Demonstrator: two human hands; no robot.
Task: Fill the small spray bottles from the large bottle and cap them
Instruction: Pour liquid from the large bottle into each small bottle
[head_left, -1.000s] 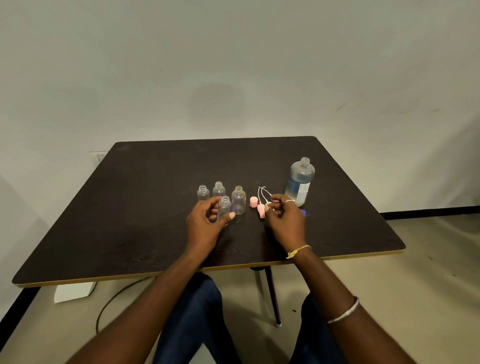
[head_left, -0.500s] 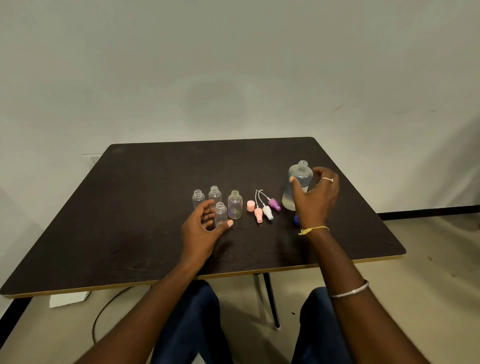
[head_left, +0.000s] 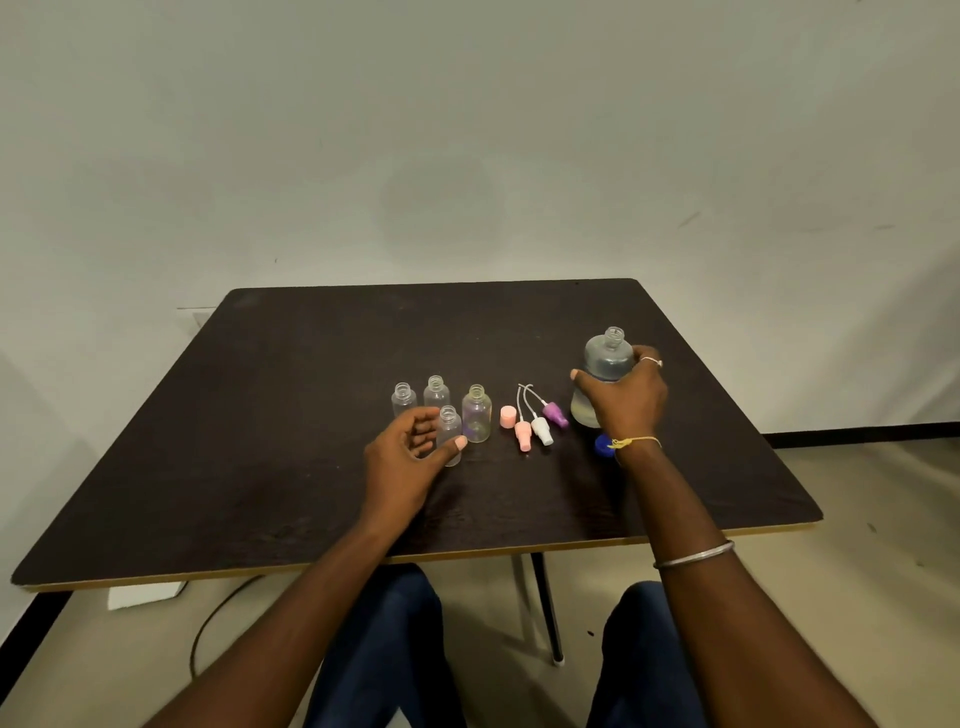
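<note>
Sitting at the dark brown wooden surface (head_left: 311, 441), you have both forearms stretched out over its near edge. Your left hand (head_left: 408, 457) curls round the nearest small clear plastic bottle (head_left: 450, 431), with the thumb against its right side and the fingers curved on the other side. That bottle stands upright and uncapped near the middle of the surface.

Just beside your right wrist lies a round blue cap (head_left: 602, 445). Between your hands, a pink spray head (head_left: 523, 435), a white spray head (head_left: 543, 431) and a purple spray head (head_left: 555, 414) lie side by side, their thin tubes pointing away from you. A small pink round cap (head_left: 508, 417) sits just to their left.

A slightly taller tinted small bottle (head_left: 476, 413) stands just right of the one you hold. Two more clear small bottles (head_left: 404, 399) (head_left: 436, 391) stand open just behind your left fingers.

Farther right, your right hand (head_left: 626, 402) wraps round the body of the large clear plastic bottle (head_left: 608, 358). It stands upright on the surface with its neck open.
</note>
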